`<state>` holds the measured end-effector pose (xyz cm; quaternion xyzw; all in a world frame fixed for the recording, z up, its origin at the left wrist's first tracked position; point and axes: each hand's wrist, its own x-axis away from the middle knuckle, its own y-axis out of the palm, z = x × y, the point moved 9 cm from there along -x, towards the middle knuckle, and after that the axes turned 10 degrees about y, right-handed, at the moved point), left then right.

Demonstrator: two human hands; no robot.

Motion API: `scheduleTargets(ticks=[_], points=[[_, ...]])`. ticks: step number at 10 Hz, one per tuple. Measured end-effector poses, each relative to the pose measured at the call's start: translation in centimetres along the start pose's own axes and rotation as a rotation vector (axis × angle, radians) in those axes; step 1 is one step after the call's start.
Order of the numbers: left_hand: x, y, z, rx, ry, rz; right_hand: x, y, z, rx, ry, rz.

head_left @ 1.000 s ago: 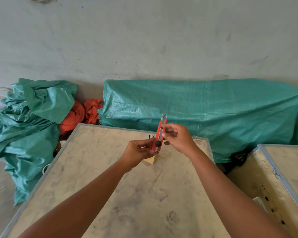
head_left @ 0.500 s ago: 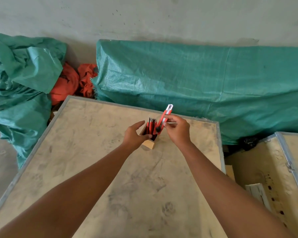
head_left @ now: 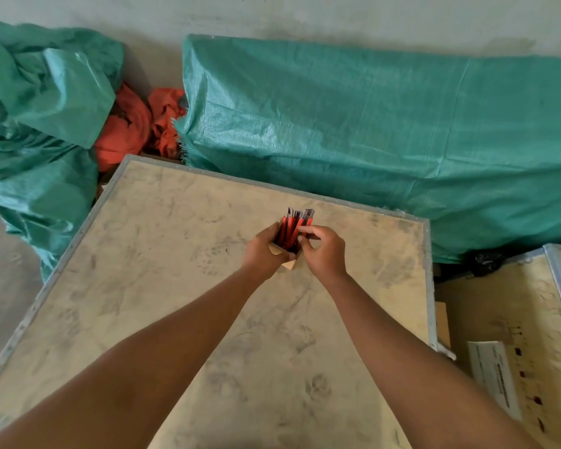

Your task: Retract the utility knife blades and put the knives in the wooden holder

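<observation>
A small wooden holder (head_left: 289, 264) stands on the plywood crate top (head_left: 175, 286), near its far edge. Several red utility knives (head_left: 290, 230) stand upright in it, dark ends pointing up. My left hand (head_left: 262, 251) wraps the holder's left side and steadies it. My right hand (head_left: 321, 251) pinches the rightmost red knife (head_left: 305, 223) with thumb and fingertips; that knife sits down among the others in the holder. The hands hide most of the holder. No blade shows on any knife.
Green tarpaulin (head_left: 386, 134) covers a long heap behind the crate, with more crumpled tarpaulin (head_left: 36, 108) and orange cloth (head_left: 133, 128) at the left. A second crate (head_left: 531, 335) with a white label stands lower at the right, across a narrow gap.
My right hand has lowered the red knife from above the holder down into it among the others. My left hand moved from open beside the holder to gripping it. The camera tilted down.
</observation>
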<state>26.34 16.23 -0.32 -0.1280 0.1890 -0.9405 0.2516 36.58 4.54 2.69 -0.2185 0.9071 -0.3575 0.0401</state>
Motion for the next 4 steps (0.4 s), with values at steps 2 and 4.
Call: scheduleTargets(ticks=[2,4], points=[[0.5,-0.2,0.7,-0.050,0.002,0.016,0.4,-0.1,-0.3,-0.030,0.043,-0.058],[1.9,-1.8,1.2,-0.011,-0.045,0.071,2.0,-3.1,-1.4,-0.088,0.070,0.013]])
